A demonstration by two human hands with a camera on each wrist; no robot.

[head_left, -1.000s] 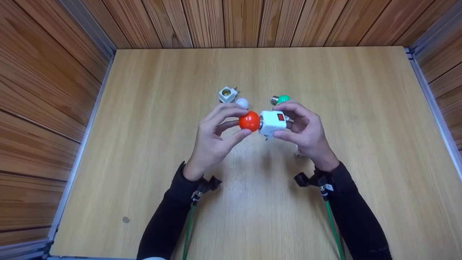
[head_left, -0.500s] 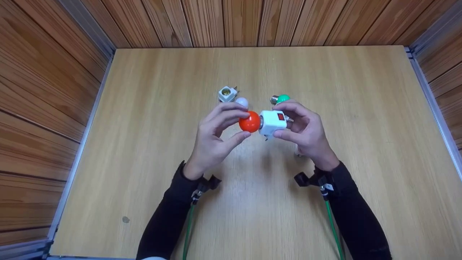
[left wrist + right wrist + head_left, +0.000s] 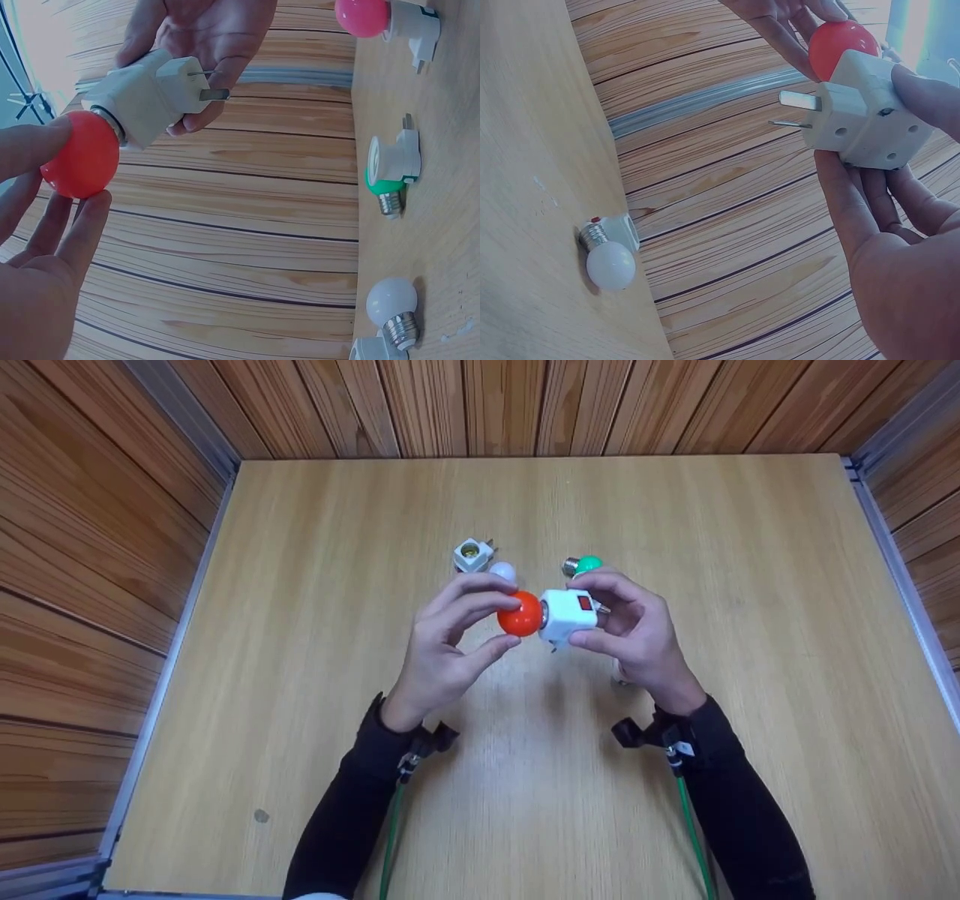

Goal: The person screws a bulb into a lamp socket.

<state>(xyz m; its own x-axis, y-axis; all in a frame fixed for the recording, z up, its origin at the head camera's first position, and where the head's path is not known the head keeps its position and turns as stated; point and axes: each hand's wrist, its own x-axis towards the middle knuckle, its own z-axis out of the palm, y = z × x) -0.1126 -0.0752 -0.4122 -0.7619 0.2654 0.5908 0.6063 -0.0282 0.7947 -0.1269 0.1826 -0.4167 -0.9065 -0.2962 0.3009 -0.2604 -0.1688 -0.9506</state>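
Red bulb [image 3: 520, 615] held up over the bench [image 3: 337, 622], screw end at the mouth of a white socket [image 3: 568, 615]. Can't tell how far it's threaded; some metal shows between. Left hand [image 3: 446, 641]: thumb and fingers pinched on the bulb. Right hand [image 3: 637, 626]: fingers clamped on the socket. Count: 4 bulbs, 4 sockets. Other three pairs sit on the bench: white bulb [image 3: 611, 265] beside an unfilled socket [image 3: 472, 556], green bulb [image 3: 589, 565] by a second spare socket [image 3: 386, 161], pink bulb [image 3: 363, 16] seated in its own socket [image 3: 405, 20]. Bench is pale wood grain; plank-pattern walls [image 3: 502, 409], grey metal corner post [image 3: 189, 416]. Red bulb is round, glossy. Held socket: boxy, red switch [image 3: 585, 603], flat metal prongs.
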